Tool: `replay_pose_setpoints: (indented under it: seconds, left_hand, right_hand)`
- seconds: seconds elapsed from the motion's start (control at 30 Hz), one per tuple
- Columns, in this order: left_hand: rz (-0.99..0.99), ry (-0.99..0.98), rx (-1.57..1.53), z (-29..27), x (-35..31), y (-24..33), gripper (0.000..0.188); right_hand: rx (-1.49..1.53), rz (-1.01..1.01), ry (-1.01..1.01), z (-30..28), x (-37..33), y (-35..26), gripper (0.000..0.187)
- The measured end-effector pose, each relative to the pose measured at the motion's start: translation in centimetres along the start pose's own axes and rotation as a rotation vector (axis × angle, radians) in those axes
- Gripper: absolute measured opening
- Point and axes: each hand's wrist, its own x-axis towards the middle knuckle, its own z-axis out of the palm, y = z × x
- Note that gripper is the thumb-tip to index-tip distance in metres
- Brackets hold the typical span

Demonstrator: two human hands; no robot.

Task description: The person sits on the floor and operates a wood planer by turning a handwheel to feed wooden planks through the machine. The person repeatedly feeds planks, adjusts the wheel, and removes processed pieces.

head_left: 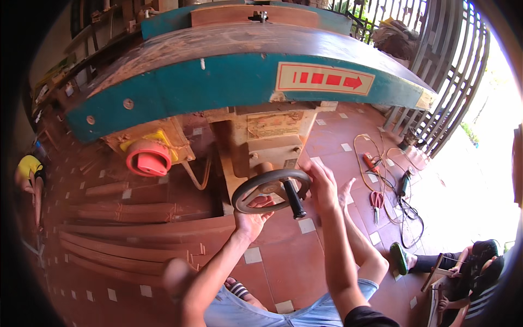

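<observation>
In front of me a dark handwheel (278,175) is mounted on the machine's base below a blue-green edged table (218,76). My left hand (250,220) holds the wheel's lower left rim from below, its fingers showing through the gap between the spokes. At the right rim is my right hand (321,182), its fingers bent around the edge and partly hidden behind it. A black crank handle (295,200) sticks out from the wheel toward me, between the two hands, with neither hand on it.
To the left of the wheel is a red rotary switch (150,159) on a yellow plate. Long curved wooden pieces (120,250) lie on the tiled floor at left. Red-handled scissors (376,205), cords and power tools lie at right. A person (474,278) sits lower right; another crouches far left.
</observation>
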Motion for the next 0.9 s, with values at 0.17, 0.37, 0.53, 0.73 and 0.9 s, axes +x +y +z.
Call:
replay_pose_setpoints:
  seconds: [0.17, 0.37, 0.53, 0.73, 0.9]
  left_hand:
    - [0.013, -0.096, -0.108, 3.3, 0.1, 0.3, 0.07]
    - [0.04, -0.186, 0.093, 2.4, 0.0, -0.2, 0.052]
    - [0.165, -0.079, -0.18, -0.5, -0.5, 4.1, 0.052]
    - [0.657, 0.041, 0.941, 9.5, -6.2, 11.6, 0.069]
    - [0.494, 0.328, 0.637, 6.3, -4.9, 13.3, 0.057]
  right_hand:
    - [-1.223, -0.395, -0.541, 10.9, 3.1, -6.9, 0.034]
    - [-2.198, -0.28, -0.767, 18.9, 2.3, -0.4, 0.035]
    - [-1.788, -0.284, -0.724, 17.2, 3.1, -6.0, 0.04]
    - [-0.042, -0.181, 0.177, 5.3, -0.7, 1.5, 0.057]
    - [1.483, -0.063, 0.182, 10.4, -2.1, 15.8, 0.045]
